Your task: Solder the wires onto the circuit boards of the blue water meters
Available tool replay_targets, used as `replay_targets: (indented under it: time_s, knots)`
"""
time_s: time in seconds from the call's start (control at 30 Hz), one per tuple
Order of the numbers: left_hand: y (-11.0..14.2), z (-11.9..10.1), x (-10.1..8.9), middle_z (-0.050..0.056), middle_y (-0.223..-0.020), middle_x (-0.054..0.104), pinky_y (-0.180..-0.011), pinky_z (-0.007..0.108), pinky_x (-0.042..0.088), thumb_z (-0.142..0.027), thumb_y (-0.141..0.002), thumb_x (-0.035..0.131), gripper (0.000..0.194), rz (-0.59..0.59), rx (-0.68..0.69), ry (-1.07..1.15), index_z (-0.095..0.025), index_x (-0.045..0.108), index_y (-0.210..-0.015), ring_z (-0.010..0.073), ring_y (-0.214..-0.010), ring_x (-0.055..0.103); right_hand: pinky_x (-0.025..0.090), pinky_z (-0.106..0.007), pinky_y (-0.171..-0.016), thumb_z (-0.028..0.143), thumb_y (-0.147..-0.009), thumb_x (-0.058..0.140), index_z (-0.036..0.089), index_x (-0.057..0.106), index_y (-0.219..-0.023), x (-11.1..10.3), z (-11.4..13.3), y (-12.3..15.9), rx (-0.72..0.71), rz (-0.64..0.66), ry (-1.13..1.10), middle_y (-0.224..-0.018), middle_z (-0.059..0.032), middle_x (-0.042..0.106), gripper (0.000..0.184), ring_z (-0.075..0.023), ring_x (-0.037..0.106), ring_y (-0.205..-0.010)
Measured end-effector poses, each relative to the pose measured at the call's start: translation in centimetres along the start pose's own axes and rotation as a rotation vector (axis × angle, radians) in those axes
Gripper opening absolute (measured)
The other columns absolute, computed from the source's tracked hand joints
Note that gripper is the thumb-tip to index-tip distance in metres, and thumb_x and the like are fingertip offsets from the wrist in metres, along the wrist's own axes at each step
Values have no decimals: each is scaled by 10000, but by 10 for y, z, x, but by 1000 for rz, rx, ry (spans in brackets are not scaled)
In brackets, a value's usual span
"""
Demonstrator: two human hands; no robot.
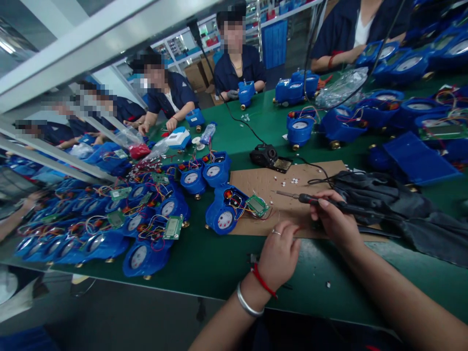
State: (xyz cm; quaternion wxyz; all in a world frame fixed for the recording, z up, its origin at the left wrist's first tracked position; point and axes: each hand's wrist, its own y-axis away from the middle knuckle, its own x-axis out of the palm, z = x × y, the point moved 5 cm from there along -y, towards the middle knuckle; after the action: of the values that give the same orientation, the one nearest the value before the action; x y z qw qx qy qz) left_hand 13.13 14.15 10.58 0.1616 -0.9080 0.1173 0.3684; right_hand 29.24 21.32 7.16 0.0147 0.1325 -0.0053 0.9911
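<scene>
A green bench [219, 263] seen from above, with two bare hands near the front edge. The right hand [334, 219] has its fingers wrapped round the handle of one soldering iron [310, 198], held almost level, its metal tip pointing left over a sheet of brown cardboard [292, 183]. The right forearm comes in from the near right corner. The left hand [280, 253] rests knuckles up on the near edge of the cardboard, fingers curled loosely inward; whether they pinch anything cannot be told. It wears one ring, and the wrist carries one red cord and one silver bangle.

Left of the iron's tip, partly on the cardboard, lies one open blue water meter [224, 214] with a white dial, coloured wires and one green circuit board [257, 205] spilling from it. Two more blue meters [204, 176] sit just beyond it. Further left, a crowded heap of similar meters [109, 229], too many to count. One black soldering stand [269, 157] sits at the cardboard's far edge. A dark cloth [395, 209] lies to the right. Several people in dark blue sit along the far side.
</scene>
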Motion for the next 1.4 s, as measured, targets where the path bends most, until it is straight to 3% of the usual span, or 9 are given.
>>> replay_targets:
  time_s: [0.1,0.23,0.4,0.5,0.7,0.97,1.2,1.4]
  knots:
    - [1,4,-3,128,-1329,481,-1012,409,437,-218,-890,470,322,66,68,-152,-159,491,-1206,245,-1222,468,399,-227,-484,321,-842,559,240,542,-955,-3,1,-2,-18,-21,-60,-675,7,583,141,-113,526,-527]
    - [15,45,-22,96,-1243,567,-936,359,500,-101,-897,390,309,46,5,-419,-151,520,-1173,205,-1110,555,390,-226,-480,301,-832,572,228,555,-939,-3,2,-3,-56,-30,-122,-659,4,590,131,-115,528,-522]
    - [15,73,-16,101,-1349,493,-840,328,538,-53,-882,372,408,210,121,-671,-141,446,-1273,196,-996,608,393,-233,-491,306,-844,572,224,563,-948,0,1,-2,-39,-22,-84,-677,3,594,133,-116,539,-526]
    - [5,71,-7,111,-1316,510,-815,323,535,-50,-880,370,402,230,124,-771,-136,452,-1264,195,-937,619,393,-234,-498,316,-848,570,227,561,-958,0,0,0,-36,-19,-63,-682,6,591,142,-114,538,-527]
    - [-6,65,-1,103,-1039,591,-741,305,517,-45,-881,374,341,209,18,-871,-137,494,-1187,199,-874,615,389,-227,-493,325,-845,580,230,564,-968,0,-3,0,-28,-15,-58,-706,10,589,155,-105,535,-526]
    - [5,58,-7,68,-962,554,-702,314,501,-137,-908,401,146,199,-34,-762,-170,541,-883,185,-793,589,407,-236,-504,339,-847,578,234,564,-969,2,-1,1,-25,-4,-57,-705,8,588,162,-111,536,-539]
    - [21,33,-16,45,-874,578,-748,338,493,-183,-927,391,156,212,18,-626,-189,543,-892,195,-819,577,408,-241,-506,345,-847,572,234,560,-967,1,-2,2,-30,-10,-16,-696,8,593,164,-118,537,-535]
    - [21,24,-28,51,-906,634,-744,345,492,-195,-929,402,215,136,-39,-447,-213,572,-1059,202,-846,603,400,-238,-498,338,-846,575,235,564,-966,2,-2,1,-23,-2,-16,-697,6,598,158,-119,541,-535]
